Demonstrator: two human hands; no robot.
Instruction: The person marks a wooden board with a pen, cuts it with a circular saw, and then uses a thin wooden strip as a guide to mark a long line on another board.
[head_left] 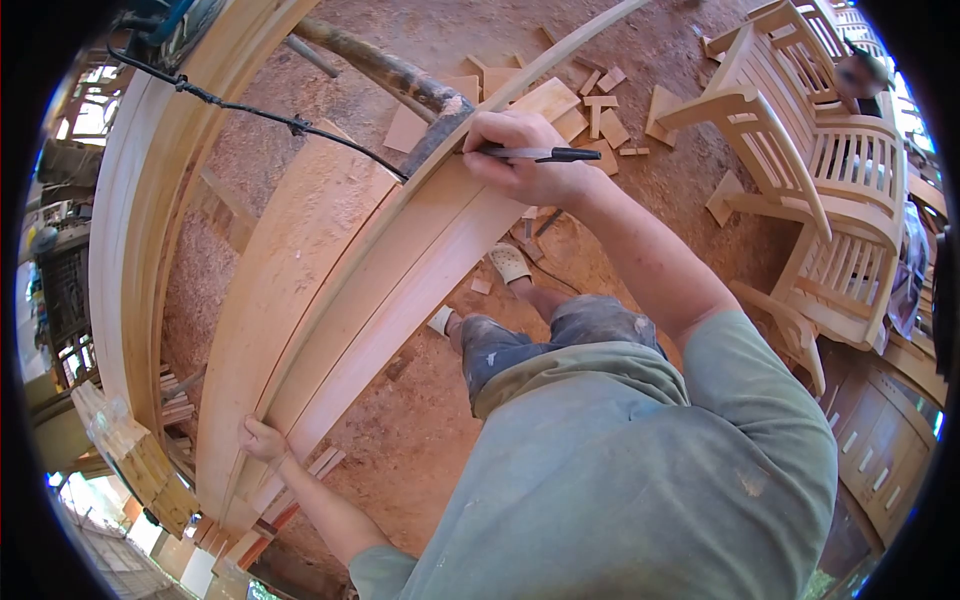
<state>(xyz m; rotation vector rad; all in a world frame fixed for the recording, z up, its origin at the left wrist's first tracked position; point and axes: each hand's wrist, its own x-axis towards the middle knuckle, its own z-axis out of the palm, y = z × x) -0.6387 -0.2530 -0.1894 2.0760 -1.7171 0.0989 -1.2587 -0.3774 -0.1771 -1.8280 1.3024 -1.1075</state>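
Note:
In the head view my right hand point(530, 155) is closed round a pen point(545, 154) with a clear barrel and a black cap on its back end. That hand rests against a long thin wooden strip point(330, 275), and the pen's tip is hidden by my fingers. Far down the same strip, my left hand point(263, 440) grips it, thumb on top. The strip lies along wide, pale wooden boards point(400, 260), following their length in a gentle curve.
A black cable point(300, 125) crosses above the boards at upper left. Another stack of long planks point(130, 230) stands further left. Wood offcuts point(600, 110) litter the dirt floor. Slatted wooden chairs point(780, 110) stand at right, with a person point(862, 80) behind them.

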